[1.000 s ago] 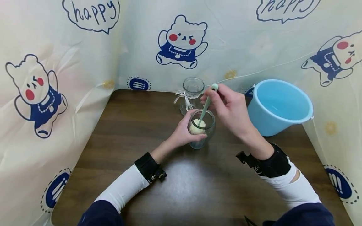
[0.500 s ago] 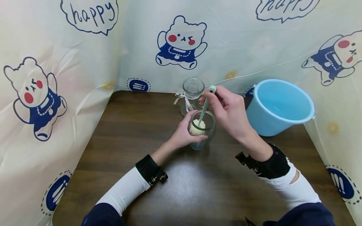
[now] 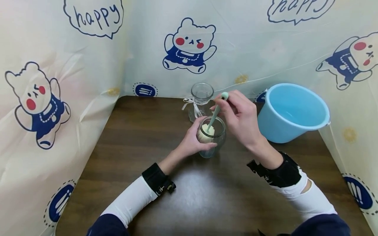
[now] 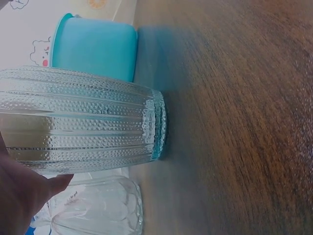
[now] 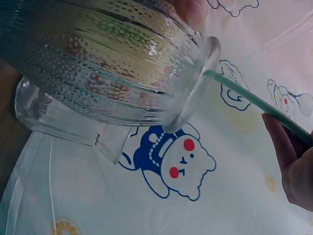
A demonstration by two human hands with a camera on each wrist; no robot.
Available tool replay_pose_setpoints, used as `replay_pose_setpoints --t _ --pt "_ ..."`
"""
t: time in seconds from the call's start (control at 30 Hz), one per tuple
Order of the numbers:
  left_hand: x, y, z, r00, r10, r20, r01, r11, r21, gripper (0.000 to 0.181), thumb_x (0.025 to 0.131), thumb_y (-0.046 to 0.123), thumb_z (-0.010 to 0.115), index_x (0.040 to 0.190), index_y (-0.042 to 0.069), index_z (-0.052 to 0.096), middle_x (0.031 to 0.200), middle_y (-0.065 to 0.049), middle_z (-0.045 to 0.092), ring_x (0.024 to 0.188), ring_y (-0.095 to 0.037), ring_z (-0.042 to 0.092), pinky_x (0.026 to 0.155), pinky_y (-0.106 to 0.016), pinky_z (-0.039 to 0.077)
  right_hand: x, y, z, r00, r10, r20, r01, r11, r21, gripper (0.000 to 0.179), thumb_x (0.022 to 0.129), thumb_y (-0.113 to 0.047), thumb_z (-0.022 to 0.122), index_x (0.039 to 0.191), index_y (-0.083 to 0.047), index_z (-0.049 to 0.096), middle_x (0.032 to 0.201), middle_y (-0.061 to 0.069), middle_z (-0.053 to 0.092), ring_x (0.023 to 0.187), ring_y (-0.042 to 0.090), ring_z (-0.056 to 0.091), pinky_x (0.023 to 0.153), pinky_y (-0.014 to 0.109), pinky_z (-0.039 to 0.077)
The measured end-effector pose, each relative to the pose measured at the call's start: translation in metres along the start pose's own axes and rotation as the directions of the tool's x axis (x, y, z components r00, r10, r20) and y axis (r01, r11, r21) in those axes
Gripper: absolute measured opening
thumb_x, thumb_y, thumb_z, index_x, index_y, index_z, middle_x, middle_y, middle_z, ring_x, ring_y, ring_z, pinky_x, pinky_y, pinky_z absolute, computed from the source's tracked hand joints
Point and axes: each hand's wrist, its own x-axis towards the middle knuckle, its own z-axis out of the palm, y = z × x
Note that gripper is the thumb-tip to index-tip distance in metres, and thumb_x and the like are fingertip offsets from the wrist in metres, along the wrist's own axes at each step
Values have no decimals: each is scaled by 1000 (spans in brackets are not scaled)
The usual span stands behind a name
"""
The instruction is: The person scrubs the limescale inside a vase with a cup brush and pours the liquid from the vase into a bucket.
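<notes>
In the head view my left hand (image 3: 192,141) grips a clear ribbed glass jar (image 3: 220,134) round its side, thumb at the front. The jar stands upright on the table, its base shown in the left wrist view. My right hand (image 3: 242,118) pinches the pale green handle (image 3: 215,113) of a sponge bottle brush near its top end. The cream sponge head (image 3: 205,133) is down inside the jar, pressed close to its left wall. In the right wrist view the handle (image 5: 254,100) leans out over the rim.
Behind the jar stands a second clear glass vessel (image 3: 202,95) with a white bow at its neck. A light blue bucket (image 3: 273,126) sits at the back right. Patterned sheeting (image 3: 141,49) encloses the dark wooden table (image 3: 133,131) at the back and sides.
The handle's top end has tipped slightly left and then back right, with the right hand following. The left hand keeps its grip and the jar stays in place.
</notes>
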Motion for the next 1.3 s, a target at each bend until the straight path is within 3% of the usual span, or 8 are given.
replay_pose_setpoints --t 0.27,0.5,0.63,0.8,0.97,1.1,1.17,1.3 --pt "3 -34 3 1000 -4 5 4 1000 31 94 65 23 87 143 11 37 133 -11 55 115 -17 53 97 -40 47 -2 4 3 999 -37 26 38 999 -21 11 87 1 66 97 5 69 87 10 65 86 13 65 67 22 54" --pt "4 -31 2 1000 15 -6 -15 1000 7 93 65 21 87 143 12 38 132 -8 55 114 -16 52 98 -42 45 8 0 0 995 -96 20 97 995 -33 11 87 3 66 98 6 66 89 14 63 83 11 67 66 15 54" --pt "5 -38 4 1000 12 -2 -12 1000 3 93 65 24 87 143 15 38 132 -5 54 114 -15 52 97 -41 46 2 4 3 997 -68 22 68 997 -25 10 88 1 65 97 4 66 90 12 64 84 10 65 63 17 54" --pt "4 -33 4 1000 -17 1 17 1000 -2 92 65 19 87 143 14 37 132 -7 55 114 -14 53 97 -39 47 -10 11 7 999 -11 32 13 999 -49 9 89 -4 67 97 0 68 89 9 64 84 11 60 60 17 50" --pt "2 -10 0 1000 -8 -1 8 1000 -24 88 66 10 84 140 3 38 129 -16 56 112 -21 54 96 -42 47 -10 13 5 998 61 8 -60 996 -64 8 93 -9 61 93 -4 68 81 5 67 71 8 60 56 18 46" --pt "1 -1 0 1000 5 -5 -6 1000 -22 87 65 7 84 139 -2 39 127 -21 56 112 -31 55 96 -43 47 -8 10 3 999 43 -28 -46 990 -133 14 95 -12 58 88 -3 66 68 5 59 61 8 50 52 22 39" --pt "1 0 0 1000 7 -6 -7 1000 -22 87 65 7 84 139 -2 39 127 -21 57 112 -31 55 96 -42 47 -7 9 2 998 21 -54 -29 986 -165 15 95 -12 57 87 -2 66 64 4 50 59 9 42 51 23 35" --pt "1 -2 0 1000 12 -10 -12 1000 -27 88 65 7 85 139 -1 39 127 -20 56 111 -28 55 95 -42 48 -6 7 2 999 9 -44 -16 986 -167 14 96 -11 56 91 -1 64 61 4 44 53 9 39 48 23 31"
